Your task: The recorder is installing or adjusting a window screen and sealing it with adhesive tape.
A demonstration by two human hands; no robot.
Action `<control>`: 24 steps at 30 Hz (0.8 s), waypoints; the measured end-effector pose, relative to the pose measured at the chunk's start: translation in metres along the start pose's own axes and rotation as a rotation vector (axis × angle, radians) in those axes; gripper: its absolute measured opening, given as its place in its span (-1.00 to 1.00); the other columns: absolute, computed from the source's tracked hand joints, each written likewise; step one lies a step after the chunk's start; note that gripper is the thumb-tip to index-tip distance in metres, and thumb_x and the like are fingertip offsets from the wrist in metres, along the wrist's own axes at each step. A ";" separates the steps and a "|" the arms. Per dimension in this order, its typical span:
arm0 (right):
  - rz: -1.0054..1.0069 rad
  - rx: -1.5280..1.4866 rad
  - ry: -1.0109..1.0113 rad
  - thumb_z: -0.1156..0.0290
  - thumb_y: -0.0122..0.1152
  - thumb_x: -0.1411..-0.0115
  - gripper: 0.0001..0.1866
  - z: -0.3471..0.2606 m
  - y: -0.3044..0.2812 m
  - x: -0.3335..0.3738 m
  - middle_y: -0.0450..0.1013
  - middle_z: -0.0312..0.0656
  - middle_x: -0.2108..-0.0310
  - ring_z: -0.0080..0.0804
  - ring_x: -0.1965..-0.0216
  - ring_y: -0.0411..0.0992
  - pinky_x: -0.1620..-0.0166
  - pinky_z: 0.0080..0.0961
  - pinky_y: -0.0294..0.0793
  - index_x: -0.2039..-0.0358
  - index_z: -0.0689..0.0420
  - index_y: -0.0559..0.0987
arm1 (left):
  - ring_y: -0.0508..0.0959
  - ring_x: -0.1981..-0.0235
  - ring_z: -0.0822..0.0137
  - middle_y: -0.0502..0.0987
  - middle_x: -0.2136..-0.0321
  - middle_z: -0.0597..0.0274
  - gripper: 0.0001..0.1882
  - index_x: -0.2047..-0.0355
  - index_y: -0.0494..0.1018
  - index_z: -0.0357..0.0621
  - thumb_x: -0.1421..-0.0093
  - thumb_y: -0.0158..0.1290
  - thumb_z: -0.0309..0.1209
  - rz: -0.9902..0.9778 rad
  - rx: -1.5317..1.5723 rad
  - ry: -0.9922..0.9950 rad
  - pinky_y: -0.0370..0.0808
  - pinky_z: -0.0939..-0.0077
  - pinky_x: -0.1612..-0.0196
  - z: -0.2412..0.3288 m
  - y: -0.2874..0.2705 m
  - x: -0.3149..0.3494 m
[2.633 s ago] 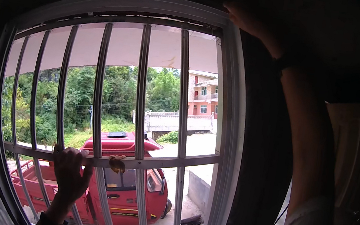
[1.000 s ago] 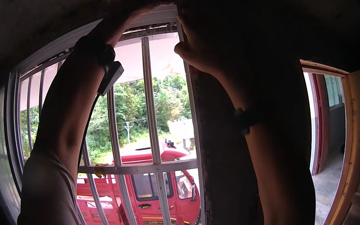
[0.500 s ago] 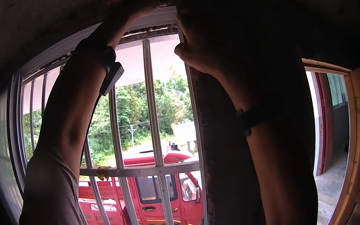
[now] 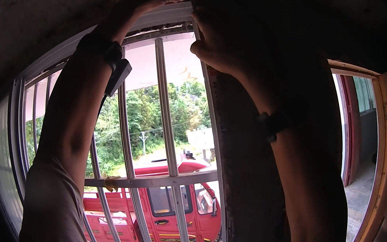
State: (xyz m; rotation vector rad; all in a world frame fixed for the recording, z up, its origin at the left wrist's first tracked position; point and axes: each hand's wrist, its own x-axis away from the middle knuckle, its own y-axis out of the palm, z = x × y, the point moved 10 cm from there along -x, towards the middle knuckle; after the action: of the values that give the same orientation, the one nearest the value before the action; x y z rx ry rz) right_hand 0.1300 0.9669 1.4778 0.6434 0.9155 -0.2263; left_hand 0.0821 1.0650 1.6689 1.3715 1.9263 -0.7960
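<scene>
Both my arms reach up to the top right corner of a barred window. My left hand [image 4: 148, 0] is at the upper edge of the light metal window frame [image 4: 170, 12]; its fingers are lost in the dark. My right hand [image 4: 217, 49] lies against the frame's right upright, its thumb pointing left toward the glare and its other fingers in shadow. Whether either hand holds anything is too dark to make out. A dark band with a small box [image 4: 118, 77] and a cable sits on my left wrist, and another dark band [image 4: 273, 125] circles the right.
Metal bars [image 4: 165, 91] with a crossbar [image 4: 184, 179] fill the window. Outside stand a red truck [image 4: 178, 215] and green trees. A dark wall [image 4: 260, 207] runs right of the window, then an open doorway with a wooden frame [image 4: 379, 191]. A sliding pane [image 4: 3, 141] is at the left.
The view has shifted slightly, so the bars and truck sit a little differently. Both hands stay at the window's top corner, with my left hand marginally higher in the picture.
</scene>
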 end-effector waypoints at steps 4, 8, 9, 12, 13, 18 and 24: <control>0.008 -0.019 -0.006 0.30 0.34 -0.15 -0.66 -0.005 0.008 -0.004 0.56 -0.02 0.17 -0.11 0.06 0.54 -0.02 -0.21 0.53 0.11 0.23 0.61 | 0.62 0.43 0.45 0.67 0.45 0.29 -0.75 0.26 0.65 -0.09 -0.17 0.36 -0.22 0.003 0.061 -0.062 0.55 0.51 0.30 -0.024 0.001 0.000; -0.013 0.036 0.006 0.29 0.34 -0.15 -0.65 0.006 -0.006 0.003 0.56 -0.02 0.16 -0.11 0.05 0.54 -0.03 -0.21 0.53 0.10 0.23 0.61 | 0.63 0.43 0.44 0.67 0.46 0.27 -0.77 0.27 0.65 -0.10 -0.17 0.35 -0.24 0.010 0.094 0.010 0.55 0.51 0.31 -0.003 0.010 -0.016; -0.018 0.038 0.009 0.29 0.34 -0.16 -0.65 0.007 -0.005 0.005 0.56 -0.03 0.16 -0.11 0.05 0.54 -0.03 -0.21 0.53 0.10 0.23 0.61 | 0.63 0.43 0.44 0.67 0.46 0.26 -0.77 0.28 0.65 -0.11 -0.17 0.34 -0.24 0.011 0.094 0.022 0.55 0.51 0.32 -0.002 0.012 -0.017; -0.010 0.034 0.012 0.29 0.35 -0.16 -0.64 0.009 -0.004 0.006 0.56 -0.03 0.16 -0.12 0.05 0.54 -0.03 -0.21 0.53 0.10 0.22 0.60 | 0.64 0.43 0.43 0.67 0.46 0.25 -0.78 0.28 0.64 -0.12 -0.17 0.33 -0.26 0.024 0.084 0.035 0.56 0.51 0.33 -0.003 0.013 -0.018; 0.000 0.016 0.005 0.28 0.35 -0.16 -0.64 0.005 -0.001 0.003 0.56 -0.03 0.15 -0.12 0.04 0.54 -0.04 -0.21 0.53 0.09 0.22 0.60 | 0.65 0.43 0.43 0.67 0.46 0.24 -0.78 0.28 0.64 -0.12 -0.17 0.33 -0.26 0.024 0.061 0.031 0.56 0.51 0.33 -0.009 0.009 -0.014; 0.003 0.008 -0.012 0.27 0.35 -0.16 -0.63 0.001 0.003 -0.002 0.55 -0.04 0.15 -0.12 0.03 0.53 -0.04 -0.20 0.53 0.08 0.22 0.60 | 0.66 0.39 0.39 0.67 0.44 0.20 -0.80 0.26 0.65 -0.11 -0.17 0.30 -0.29 0.063 -0.056 0.094 0.58 0.46 0.29 0.004 -0.005 0.001; -0.004 0.021 -0.014 0.26 0.36 -0.16 -0.61 0.006 -0.004 0.002 0.55 -0.05 0.13 -0.12 0.02 0.53 -0.05 -0.20 0.53 0.07 0.21 0.59 | 0.68 0.27 0.32 0.69 0.35 0.21 -0.80 0.24 0.66 -0.04 -0.20 0.30 -0.25 -0.031 -0.120 0.135 0.60 0.38 0.13 0.040 -0.004 0.006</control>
State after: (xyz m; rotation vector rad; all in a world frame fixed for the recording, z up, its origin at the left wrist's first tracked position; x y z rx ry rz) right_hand 0.1334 0.9608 1.4774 0.6585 0.9020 -0.2438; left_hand 0.0828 1.0365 1.6405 1.3548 2.0681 -0.6050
